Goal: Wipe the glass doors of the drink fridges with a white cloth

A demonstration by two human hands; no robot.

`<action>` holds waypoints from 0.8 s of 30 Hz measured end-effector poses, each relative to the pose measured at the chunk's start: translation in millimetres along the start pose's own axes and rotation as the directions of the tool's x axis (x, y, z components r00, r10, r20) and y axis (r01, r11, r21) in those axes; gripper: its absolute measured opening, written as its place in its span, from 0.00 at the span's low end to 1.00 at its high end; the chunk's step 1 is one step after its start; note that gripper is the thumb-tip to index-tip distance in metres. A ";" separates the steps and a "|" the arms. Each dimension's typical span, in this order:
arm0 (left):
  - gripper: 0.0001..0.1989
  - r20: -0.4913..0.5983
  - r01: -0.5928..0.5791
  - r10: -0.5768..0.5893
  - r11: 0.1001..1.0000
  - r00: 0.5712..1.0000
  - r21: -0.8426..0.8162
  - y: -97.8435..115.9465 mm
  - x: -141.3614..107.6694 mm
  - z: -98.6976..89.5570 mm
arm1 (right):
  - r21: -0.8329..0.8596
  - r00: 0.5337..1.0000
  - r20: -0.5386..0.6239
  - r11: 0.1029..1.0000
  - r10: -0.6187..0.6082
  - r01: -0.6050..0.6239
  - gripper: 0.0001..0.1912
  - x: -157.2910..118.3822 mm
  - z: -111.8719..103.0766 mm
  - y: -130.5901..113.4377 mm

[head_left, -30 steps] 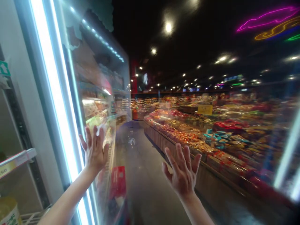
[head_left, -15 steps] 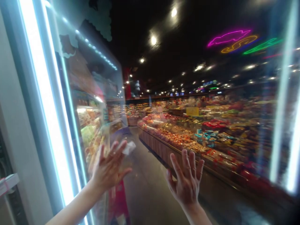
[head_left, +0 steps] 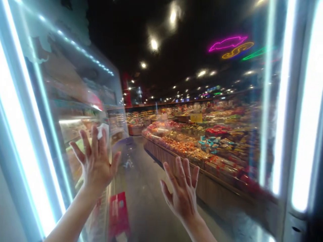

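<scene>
A glass pane stands in front of me, with a store aisle showing through it. My left hand [head_left: 97, 164] is spread with fingers apart, palm toward the pane. By its fingertips shows a small white piece [head_left: 103, 130], perhaps tissue or paper; whether the fingers press on it I cannot tell. To the right and slightly lower, my right hand [head_left: 183, 191] is also spread, its palm toward the glass and nothing visible in it. Contact between either palm and the pane cannot be made out for certain.
Bright light tubes [head_left: 301, 111] border the right side, and more tubes [head_left: 22, 134] run down the left. Beyond lie a long bin of wrapped goods [head_left: 186, 141], a lit shelf at left, a red box [head_left: 118, 213] low down and neon signs [head_left: 237, 50].
The view has turned right, bringing the right light tubes further in. My left hand has moved up and left and turned more upright. My right hand appears further left, still spread.
</scene>
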State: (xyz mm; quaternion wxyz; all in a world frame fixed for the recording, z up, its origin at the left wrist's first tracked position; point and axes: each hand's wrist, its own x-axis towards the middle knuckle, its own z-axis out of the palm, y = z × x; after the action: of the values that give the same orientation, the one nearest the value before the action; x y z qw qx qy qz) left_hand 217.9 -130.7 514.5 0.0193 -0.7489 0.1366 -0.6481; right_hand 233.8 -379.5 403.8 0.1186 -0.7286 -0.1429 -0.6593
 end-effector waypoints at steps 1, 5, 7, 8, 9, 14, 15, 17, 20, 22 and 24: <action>0.41 0.005 -0.074 0.074 0.997 0.997 -0.015 8.0 1.4 2.0 | 0.002 1.000 -0.013 1.000 -0.001 0.001 0.40 7.5 -3.1 7.4; 0.43 0.031 -0.426 0.429 0.902 0.903 -0.068 34.4 10.1 8.8 | -0.007 0.999 -0.030 0.999 -0.041 0.041 0.40 39.1 -15.8 45.1; 0.41 0.024 -0.302 0.302 0.953 0.953 -0.028 40.3 22.5 8.2 | -0.002 0.997 -0.024 0.997 -0.076 0.076 0.40 47.9 -20.7 58.3; 0.40 0.008 -0.187 0.187 0.982 0.982 -0.009 43.6 28.9 7.8 | 0.007 0.995 -0.021 0.995 -0.096 0.096 0.41 49.9 -22.6 62.1; 0.40 -0.007 -0.097 0.097 0.995 0.995 -0.001 48.5 33.9 7.9 | 0.020 0.993 -0.022 0.993 -0.117 0.117 0.41 50.7 -24.3 64.4; 0.45 0.030 -0.442 0.447 0.892 0.894 -0.099 89.5 38.3 17.6 | 0.051 0.989 -0.007 0.988 -0.145 0.145 0.42 46.7 -34.6 80.6; 0.44 0.022 -0.451 0.455 0.887 0.890 -0.094 96.3 40.0 19.5 | 0.030 0.994 -0.002 0.993 -0.111 0.111 0.42 45.0 -37.6 88.8; 0.41 -0.010 -0.284 0.284 0.958 0.959 -0.037 107.9 46.5 21.9 | -0.024 1.000 -0.009 1.000 -0.018 0.018 0.41 39.9 -43.3 108.6; 0.40 -0.045 -0.077 0.078 0.997 0.996 0.006 131.2 52.5 26.5 | -0.061 0.997 -0.030 0.995 0.077 -0.079 0.40 27.8 -49.0 135.5; 0.43 -0.004 -0.287 0.288 0.957 0.958 -0.046 151.4 50.7 30.9 | -0.055 0.996 -0.018 0.995 0.085 -0.085 0.40 18.6 -50.7 147.2; 0.44 0.033 -0.466 0.471 0.880 0.882 -0.097 167.8 52.1 34.0 | -0.051 0.996 -0.009 0.995 0.089 -0.090 0.39 10.0 -51.7 155.7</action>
State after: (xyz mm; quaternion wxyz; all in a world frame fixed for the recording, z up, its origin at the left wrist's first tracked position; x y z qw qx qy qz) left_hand 227.3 -309.1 524.8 0.1467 -0.7114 0.3408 -0.5969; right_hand 243.5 -542.6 421.5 0.1300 -0.7348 -0.0929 -0.6592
